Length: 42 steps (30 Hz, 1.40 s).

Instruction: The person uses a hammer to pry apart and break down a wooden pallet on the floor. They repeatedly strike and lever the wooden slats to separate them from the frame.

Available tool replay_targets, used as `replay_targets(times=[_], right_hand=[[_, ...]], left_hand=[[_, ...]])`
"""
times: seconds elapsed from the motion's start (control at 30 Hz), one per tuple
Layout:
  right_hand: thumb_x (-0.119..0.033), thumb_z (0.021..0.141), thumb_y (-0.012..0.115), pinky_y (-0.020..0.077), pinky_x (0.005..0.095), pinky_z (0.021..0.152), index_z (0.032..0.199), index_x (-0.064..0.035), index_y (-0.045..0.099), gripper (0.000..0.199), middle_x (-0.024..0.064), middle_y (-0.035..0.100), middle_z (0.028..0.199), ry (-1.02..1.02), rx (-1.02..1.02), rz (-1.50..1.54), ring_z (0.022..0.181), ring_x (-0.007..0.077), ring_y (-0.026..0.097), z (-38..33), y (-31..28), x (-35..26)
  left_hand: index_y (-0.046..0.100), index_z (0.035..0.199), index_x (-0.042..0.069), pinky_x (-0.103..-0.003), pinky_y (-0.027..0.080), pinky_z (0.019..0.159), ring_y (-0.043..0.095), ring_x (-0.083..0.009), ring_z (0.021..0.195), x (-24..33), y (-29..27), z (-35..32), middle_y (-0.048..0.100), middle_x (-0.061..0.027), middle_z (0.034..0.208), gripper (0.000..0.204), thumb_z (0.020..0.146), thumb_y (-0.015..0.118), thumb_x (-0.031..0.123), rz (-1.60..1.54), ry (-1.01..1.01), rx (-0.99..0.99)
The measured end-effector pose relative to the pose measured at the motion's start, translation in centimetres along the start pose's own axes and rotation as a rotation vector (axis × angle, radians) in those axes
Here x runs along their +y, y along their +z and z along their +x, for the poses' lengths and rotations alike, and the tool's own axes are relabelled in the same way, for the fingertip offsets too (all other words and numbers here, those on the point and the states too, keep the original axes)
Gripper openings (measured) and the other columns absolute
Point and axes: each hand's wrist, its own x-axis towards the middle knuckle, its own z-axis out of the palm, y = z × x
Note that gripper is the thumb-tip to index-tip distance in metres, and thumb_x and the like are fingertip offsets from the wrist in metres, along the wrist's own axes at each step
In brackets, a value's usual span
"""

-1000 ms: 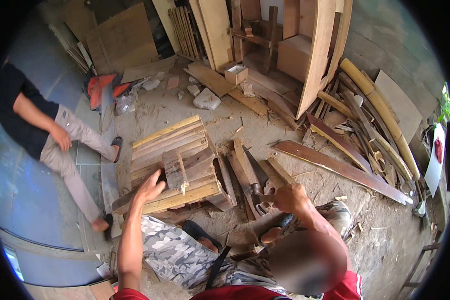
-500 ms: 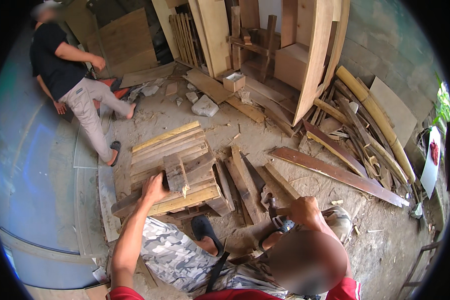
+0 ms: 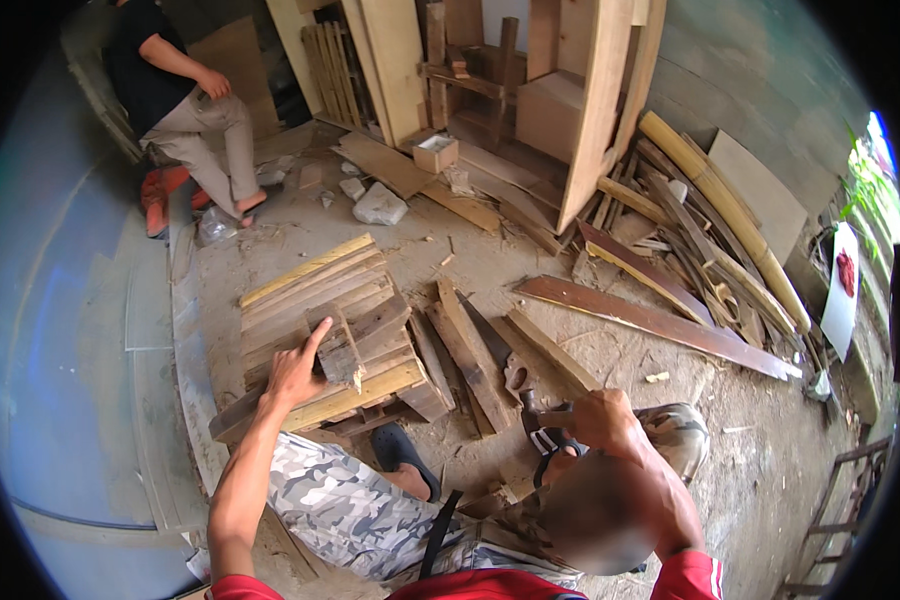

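Wooden block (image 3: 340, 352) under left hand (image 3: 292, 375); right hand (image 3: 602, 420) gripping hammer (image 3: 538, 420)

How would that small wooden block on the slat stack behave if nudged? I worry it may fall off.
The small wooden block looks rigid and probably light. Its flat faces suggest sliding, not rolling. The left hand steadies it on the stack of wooden slats, so alone it might tip.

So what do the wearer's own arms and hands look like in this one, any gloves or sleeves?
Both hands are bare, with no gloves: the left hand and the right hand. The forearms are uncovered too. Short red sleeves show at the lower edge. No watch, rings or wristbands can be made out.
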Motion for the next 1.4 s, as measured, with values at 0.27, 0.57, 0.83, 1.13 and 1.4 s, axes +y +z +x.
replay_targets(times=[0.27, 0.57, 0.83, 1.13, 1.4], right_hand=[[-0.037, 0.078, 0.074, 0.0565, 0.0378, 0.065, 0.085, -0.0129, 0.078, 0.025, 0.0092, 0.075, 0.083, 0.059, -0.057, -0.092, 0.079, 0.0249, 0.074, 3.4, 2.9, 1.6], [-0.036, 0.077, 0.074, 0.0572, 0.0383, 0.068, 0.089, -0.013, 0.079, 0.026, 0.0102, 0.075, 0.087, 0.11, -0.064, -0.016, 0.084, 0.0262, 0.074, 4.2, 3.0, 2.0], [-0.035, 0.081, 0.067, 0.0567, 0.0385, 0.068, 0.09, -0.0133, 0.079, 0.026, 0.0092, 0.076, 0.091, 0.064, -0.168, -0.065, 0.085, 0.0258, 0.075, 7.6, 7.3, 1.7], [-0.041, 0.084, 0.069, 0.0562, 0.0403, 0.068, 0.09, -0.013, 0.079, 0.03, 0.0099, 0.075, 0.088, 0.227, -0.332, 0.146, 0.084, 0.0288, 0.074, 9.6, 12.5, 2.5], [-0.052, 0.085, 0.068, 0.0562, 0.0415, 0.084, 0.106, -0.009, 0.076, 0.048, 0.0153, 0.073, 0.108, 0.578, -0.217, 0.367, 0.104, 0.0315, 0.07, 13.1, 20.6, 2.0]], left_hand=[[0.027, 0.156, 0.025, -0.047, 0.057, 0.072, 0.07, -0.0402, 0.079, 3.2, 0.8, 0.5, 0.072, -0.0208, 0.091, 0.108, 0.063, 0.081, 0.014, -0.024, 0.239, 0.053], [0.024, 0.157, 0.027, -0.051, 0.057, 0.077, 0.068, -0.045, 0.088, 5.1, 0.4, 4.6, 0.07, -0.0259, 0.096, 0.109, 0.065, 0.083, 0.02, -0.226, 0.264, 0.016], [0.048, 0.145, 0.022, -0.048, 0.055, 0.086, 0.066, -0.0381, 0.106, 4.9, 0.9, 5.8, 0.064, -0.0154, 0.126, 0.09, 0.07, 0.081, 0.06, -0.234, 0.046, 0.092], [0.063, 0.119, 0.007, -0.043, 0.054, 0.084, 0.064, -0.0345, 0.101, 5.1, 3.1, 6.9, 0.066, -0.011, 0.111, 0.057, 0.083, 0.077, 0.05, -0.413, -0.043, 0.333], [0.062, 0.123, 0.008, -0.047, 0.054, 0.084, 0.065, -0.0383, 0.099, 4.9, 4.6, 6.5, 0.067, -0.0166, 0.108, 0.061, 0.08, 0.079, 0.048, -0.356, -0.05, 0.456]])
